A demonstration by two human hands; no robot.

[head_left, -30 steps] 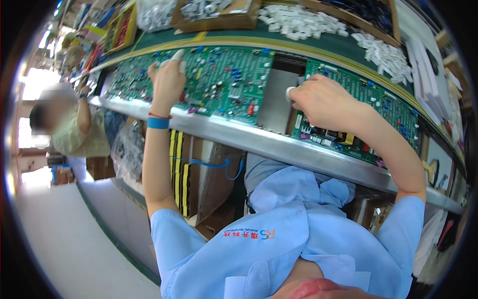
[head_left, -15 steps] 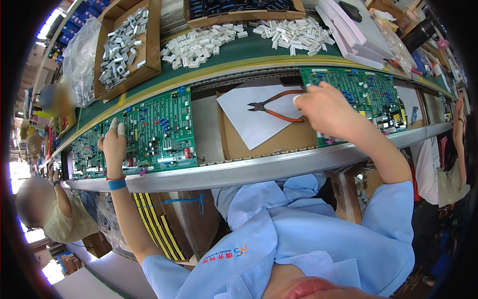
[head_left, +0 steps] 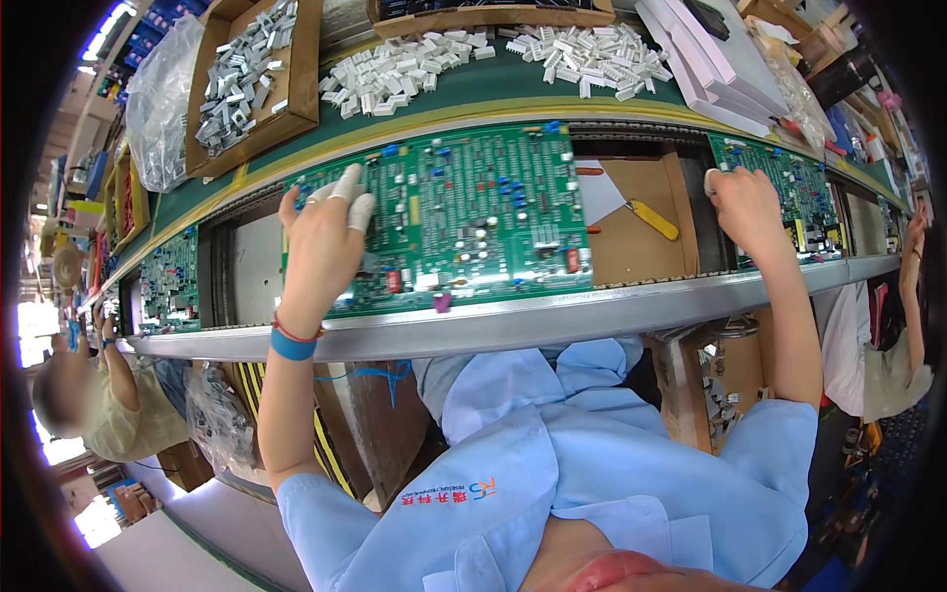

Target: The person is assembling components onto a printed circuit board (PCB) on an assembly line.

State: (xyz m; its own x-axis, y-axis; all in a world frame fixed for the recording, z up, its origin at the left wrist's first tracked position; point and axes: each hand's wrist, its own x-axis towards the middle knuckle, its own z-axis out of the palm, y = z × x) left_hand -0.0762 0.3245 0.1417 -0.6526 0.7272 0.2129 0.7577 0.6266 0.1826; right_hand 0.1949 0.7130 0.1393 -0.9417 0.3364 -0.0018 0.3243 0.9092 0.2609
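Observation:
My left hand [head_left: 324, 247] lies spread over the left end of a green circuit board [head_left: 483, 212], white covers on some fingertips. A blue band and a red cord circle that wrist. The board is full of small parts, among them blue, white and red ones. My right hand [head_left: 752, 209] has its fingers bent at the left edge of another green circuit board [head_left: 789, 187], with a white-covered thumb at the edge. Between the boards, a yellow-handled tool [head_left: 653, 219] lies in a cardboard box [head_left: 671, 187] beside white paper [head_left: 604, 202]. Orange-handled cutters are mostly hidden; only handle ends show.
Two heaps of white connectors [head_left: 404, 74] lie on the green shelf behind the metal rail [head_left: 513, 321]. A cardboard tray [head_left: 308, 74] of grey parts stands at the far left. Another board [head_left: 170, 286] sits further left. A co-worker's arm [head_left: 120, 380] shows there.
Both boards have moved right, together with my hands. The left board now covers most of the cutters and paper. The yellow-handled tool has come into view.

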